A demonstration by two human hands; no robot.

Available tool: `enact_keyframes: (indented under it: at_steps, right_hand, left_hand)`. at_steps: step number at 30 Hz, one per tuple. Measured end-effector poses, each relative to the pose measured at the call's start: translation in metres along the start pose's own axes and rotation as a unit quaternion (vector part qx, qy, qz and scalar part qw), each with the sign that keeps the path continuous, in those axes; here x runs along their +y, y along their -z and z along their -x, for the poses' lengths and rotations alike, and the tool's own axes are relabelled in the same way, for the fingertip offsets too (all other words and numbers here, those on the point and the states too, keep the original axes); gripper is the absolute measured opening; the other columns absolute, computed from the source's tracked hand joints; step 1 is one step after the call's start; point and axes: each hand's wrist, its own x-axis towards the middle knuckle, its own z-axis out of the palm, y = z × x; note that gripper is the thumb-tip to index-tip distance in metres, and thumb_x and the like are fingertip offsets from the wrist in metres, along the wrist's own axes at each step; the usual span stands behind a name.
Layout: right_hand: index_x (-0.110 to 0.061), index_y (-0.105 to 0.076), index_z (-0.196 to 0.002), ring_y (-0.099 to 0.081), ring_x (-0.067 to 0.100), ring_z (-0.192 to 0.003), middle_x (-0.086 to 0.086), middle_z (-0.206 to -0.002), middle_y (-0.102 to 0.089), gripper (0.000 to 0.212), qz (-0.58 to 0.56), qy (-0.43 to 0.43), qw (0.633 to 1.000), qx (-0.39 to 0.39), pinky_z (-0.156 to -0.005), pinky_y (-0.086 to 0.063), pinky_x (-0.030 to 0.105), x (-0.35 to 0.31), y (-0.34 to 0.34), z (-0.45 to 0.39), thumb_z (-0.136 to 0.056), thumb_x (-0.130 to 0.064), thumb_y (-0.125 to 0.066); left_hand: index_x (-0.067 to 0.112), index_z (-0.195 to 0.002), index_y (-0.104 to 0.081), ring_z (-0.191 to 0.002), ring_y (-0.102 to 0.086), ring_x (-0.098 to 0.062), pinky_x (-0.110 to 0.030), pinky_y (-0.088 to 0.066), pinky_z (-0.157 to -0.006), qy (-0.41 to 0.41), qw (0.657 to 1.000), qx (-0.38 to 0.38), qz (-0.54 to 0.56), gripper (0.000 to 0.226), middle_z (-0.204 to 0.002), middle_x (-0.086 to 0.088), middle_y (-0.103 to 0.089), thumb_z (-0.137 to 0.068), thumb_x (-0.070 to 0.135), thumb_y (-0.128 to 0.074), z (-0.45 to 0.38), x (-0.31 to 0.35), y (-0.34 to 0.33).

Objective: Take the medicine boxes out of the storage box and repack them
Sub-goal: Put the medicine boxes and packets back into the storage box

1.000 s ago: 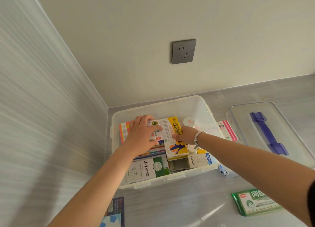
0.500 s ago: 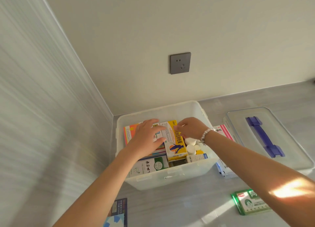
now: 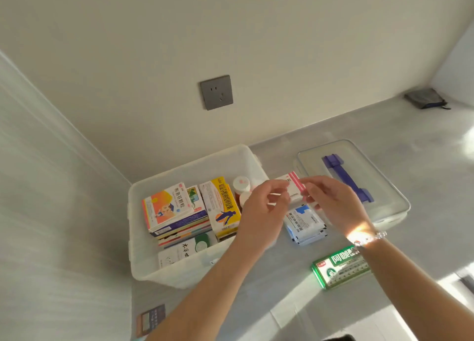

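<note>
Pinched the pink-and-white medicine box [image 3: 295, 187] from both sides: left hand [image 3: 264, 202] with curled fingers at its left end, right hand [image 3: 331, 199] with thumb and fingertips at its right end. Could not tell whether it rested on something or was already lifted a little, because the hands covered its lower edge.

Looked like thin cardboard, so probably light and rather stiff, but easy to dent if squeezed on the wide faces. Better taken at the short ends or along the long edges, where the folds give strength. Judged smooth but not slippery for dry fingers, and small enough for one hand alone.

Lay directly between the two hands, outside the storage box [image 3: 189, 166], just beside its right wall, and above a small pile of blue-and-white sachets [image 3: 305, 222] on the bench [image 3: 384, 125].

Left of the left hand, inside the storage box: white-capped bottles [image 3: 241, 184] nearest, then a yellow box [image 3: 223, 204] standing on edge, then an orange box [image 3: 166, 204] on top of a stack of flat boxes. Packed closely, with little room for fingers between them.

Behind the right hand, flat on the bench: a clear lid [image 3: 384, 187] with a purple handle. Near the right wrist, well apart from the storage box: a green box [image 3: 341, 266].
</note>
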Motion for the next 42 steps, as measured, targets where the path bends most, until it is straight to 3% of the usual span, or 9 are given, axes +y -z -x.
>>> enact_keyframes:
  at_steps: [6, 12, 17, 22, 27, 31, 36, 39, 42]
  right_hand:
    - [-0.016, -0.061, -0.109, -0.060, 0.011, -0.072, -0.006, -0.080, -0.064, 0.021, 0.009, -0.065, 0.997, -0.028, -0.065, -0.051, 0.022, 0.045, 0.037, -0.022, -0.092, -0.014, -0.048]
    - [-0.016, -0.060, -0.118, -0.057, 0.007, -0.074, -0.012, -0.082, -0.061, 0.028, 0.069, -0.105, 0.984, -0.122, -0.079, -0.051, 0.030, 0.091, 0.045, -0.057, -0.093, -0.023, -0.047]
    - [-0.011, -0.052, -0.128, -0.057, 0.012, -0.100, 0.004, -0.122, -0.061, 0.037, 0.133, -0.127, 0.956, -0.230, -0.097, -0.045, 0.030, 0.121, 0.037, -0.077, -0.094, -0.024, -0.046]
    - [-0.007, -0.053, -0.126, -0.057, 0.024, -0.115, 0.011, -0.126, -0.060, 0.037, 0.149, -0.146, 0.942, -0.263, -0.099, -0.045, 0.035, 0.144, 0.028, -0.084, -0.093, -0.023, -0.046]
    - [-0.017, -0.045, -0.134, -0.054, 0.018, -0.119, -0.007, -0.130, -0.052, 0.042, 0.123, -0.144, 0.947, -0.258, -0.091, -0.045, 0.028, 0.157, 0.026, -0.102, -0.092, -0.024, -0.048]
    - [-0.028, -0.045, -0.134, -0.060, 0.018, -0.110, -0.006, -0.127, -0.058, 0.044, 0.093, -0.146, 0.952, -0.252, -0.089, -0.050, 0.033, 0.163, 0.021, -0.117, -0.090, -0.026, -0.049]
    - [-0.026, -0.046, -0.129, -0.065, 0.020, -0.092, -0.007, -0.105, -0.060, 0.038, 0.100, -0.172, 0.931, -0.305, -0.065, -0.056, 0.024, 0.159, 0.013, -0.134, -0.092, -0.024, -0.048]
    - [-0.021, -0.051, -0.123, -0.066, 0.023, -0.095, 0.001, -0.107, -0.064, 0.031, 0.092, -0.182, 0.929, -0.310, -0.075, -0.057, 0.031, 0.158, 0.012, -0.142, -0.092, -0.024, -0.048]
    - [-0.015, -0.055, -0.119, -0.062, 0.014, -0.072, -0.005, -0.091, -0.065, 0.030, 0.048, -0.197, 0.936, -0.288, -0.072, -0.056, 0.031, 0.161, 0.016, -0.145, -0.091, -0.025, -0.050]
  left_hand:
    - [0.021, -0.120, -0.056, -0.104, -0.058, -0.003, -0.014, -0.045, -0.089, 0.074, 0.997, 0.003, 0.008, 0.028, -0.115, 0.010, -0.059, -0.093, 0.019, -0.049, -0.016, -0.014, -0.078]
    - [0.016, -0.132, -0.047, -0.124, -0.045, -0.011, -0.032, -0.036, -0.108, 0.185, 0.978, 0.095, -0.035, 0.040, -0.131, 0.009, -0.049, -0.092, 0.020, -0.046, -0.045, -0.063, -0.128]
    - [0.017, -0.123, -0.047, -0.115, -0.053, -0.020, -0.040, -0.044, -0.098, 0.276, 0.943, 0.182, -0.047, 0.034, -0.123, -0.001, -0.055, -0.090, 0.018, -0.047, -0.049, -0.100, -0.152]
    - [0.022, -0.109, -0.048, -0.103, -0.057, -0.017, -0.030, -0.047, -0.082, 0.313, 0.922, 0.229, -0.019, 0.022, -0.113, 0.001, -0.058, -0.088, 0.015, -0.049, -0.054, -0.115, -0.162]
    - [0.018, -0.138, -0.033, -0.128, -0.046, -0.024, -0.047, -0.042, -0.103, 0.335, 0.914, 0.227, -0.035, 0.051, -0.143, -0.002, -0.044, -0.090, 0.029, -0.048, -0.070, -0.117, -0.159]
    - [0.017, -0.149, -0.015, -0.142, -0.026, -0.021, -0.042, -0.029, -0.114, 0.360, 0.905, 0.222, -0.032, 0.065, -0.156, 0.001, -0.022, -0.094, 0.032, -0.046, -0.085, -0.116, -0.149]
    - [0.027, -0.136, -0.038, -0.118, -0.055, -0.022, -0.042, -0.052, -0.091, 0.342, 0.917, 0.205, 0.003, 0.044, -0.133, 0.003, -0.053, -0.093, 0.027, -0.047, -0.096, -0.120, -0.145]
    - [0.026, -0.129, -0.047, -0.108, -0.056, -0.014, -0.029, -0.052, -0.081, 0.333, 0.917, 0.221, 0.023, 0.036, -0.125, 0.007, -0.058, -0.093, 0.023, -0.048, -0.097, -0.118, -0.144]
    - [0.025, -0.124, -0.051, -0.105, -0.055, -0.008, -0.012, -0.041, -0.065, 0.314, 0.916, 0.244, 0.046, 0.033, -0.121, 0.008, -0.059, -0.092, 0.020, -0.051, -0.097, -0.110, -0.142]
